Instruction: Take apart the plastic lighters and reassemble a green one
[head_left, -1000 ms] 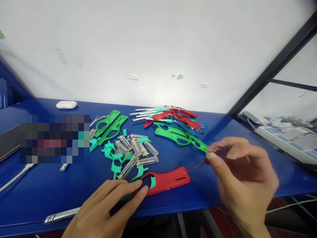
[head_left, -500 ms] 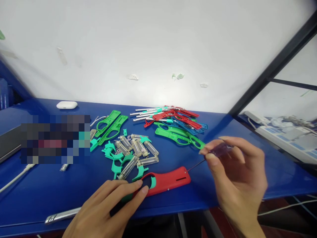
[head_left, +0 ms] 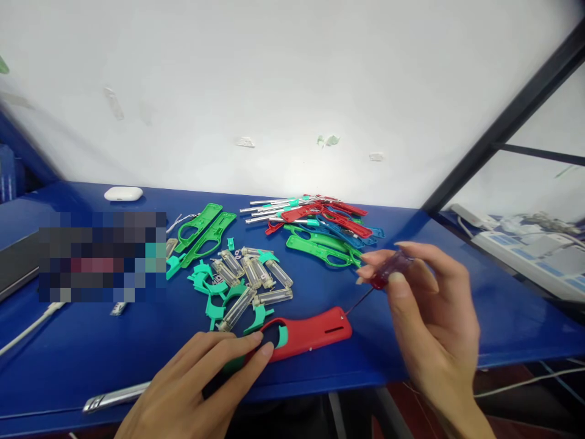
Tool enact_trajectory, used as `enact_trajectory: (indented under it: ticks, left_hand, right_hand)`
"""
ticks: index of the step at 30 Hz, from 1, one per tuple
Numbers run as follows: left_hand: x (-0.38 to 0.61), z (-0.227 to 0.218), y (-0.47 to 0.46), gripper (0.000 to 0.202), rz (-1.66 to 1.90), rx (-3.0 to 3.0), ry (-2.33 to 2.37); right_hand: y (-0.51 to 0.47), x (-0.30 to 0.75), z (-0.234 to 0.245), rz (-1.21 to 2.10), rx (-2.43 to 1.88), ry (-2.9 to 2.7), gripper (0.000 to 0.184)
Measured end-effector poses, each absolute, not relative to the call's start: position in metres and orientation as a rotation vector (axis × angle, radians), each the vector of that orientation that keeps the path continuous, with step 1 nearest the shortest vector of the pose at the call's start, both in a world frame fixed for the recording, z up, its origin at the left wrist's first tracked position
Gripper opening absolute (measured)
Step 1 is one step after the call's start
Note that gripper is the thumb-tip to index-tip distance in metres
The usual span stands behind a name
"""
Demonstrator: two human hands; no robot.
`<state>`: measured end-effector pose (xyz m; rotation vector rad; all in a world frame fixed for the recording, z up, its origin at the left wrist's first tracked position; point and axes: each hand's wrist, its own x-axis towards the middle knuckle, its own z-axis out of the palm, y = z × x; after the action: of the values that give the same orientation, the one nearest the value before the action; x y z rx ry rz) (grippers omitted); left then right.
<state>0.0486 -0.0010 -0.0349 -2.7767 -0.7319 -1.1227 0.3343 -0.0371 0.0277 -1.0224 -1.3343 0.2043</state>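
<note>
A red lighter handle [head_left: 313,335] with a teal trigger [head_left: 283,337] in its loop lies near the table's front edge. My left hand [head_left: 196,378] grips its left end, thumb and fingers around the loop. A silver tube [head_left: 116,397] sticks out to the left from beneath that hand. My right hand [head_left: 439,317] holds a screwdriver [head_left: 397,263] by its dark, see-through purple handle, thumb and fingertips around it. Its thin shaft slants down to the left, with the tip at the right end of the red handle.
Clear fuel tanks [head_left: 237,308] and teal triggers [head_left: 214,311] lie loose behind the lighter. Green handle halves [head_left: 201,228] are at the left. Assorted red, blue and green shells [head_left: 342,219] with metal tubes are piled at the back. A white case [head_left: 123,194] and power strips [head_left: 530,262] flank them.
My right hand has shifted a little left, and the screwdriver handle has tilted more upright with its fingers repositioned. My left hand and the red lighter handle stay in place.
</note>
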Motion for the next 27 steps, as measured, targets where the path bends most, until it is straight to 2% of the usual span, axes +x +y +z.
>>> enact_trajectory:
  ticks: [8, 11, 19, 27]
  left_hand:
    - [0.0434, -0.0332, -0.0034, 0.051, -1.060, -2.777, -0.744]
    - [0.0447, -0.0322, -0.0035, 0.046, -1.116, -2.774, -0.739]
    - [0.0465, -0.0338, -0.0025, 0.050, -1.072, -2.771, -0.758]
    - [0.0469, -0.0335, -0.0042, 0.046, -1.108, -2.779, -0.748]
  right_hand:
    - [-0.0354, 0.3317, 0.0307, 0.104, -0.994, -1.279, 0.026]
    - [-0.0358, 0.3324, 0.0277, 0.144, -1.015, -1.306, 0.034]
    - [-0.0341, 0.3302, 0.0310, 0.030, -1.004, -1.284, 0.032]
    - [-0.0340, 0.3301, 0.0284, 0.040, -0.929, -1.321, 0.043]
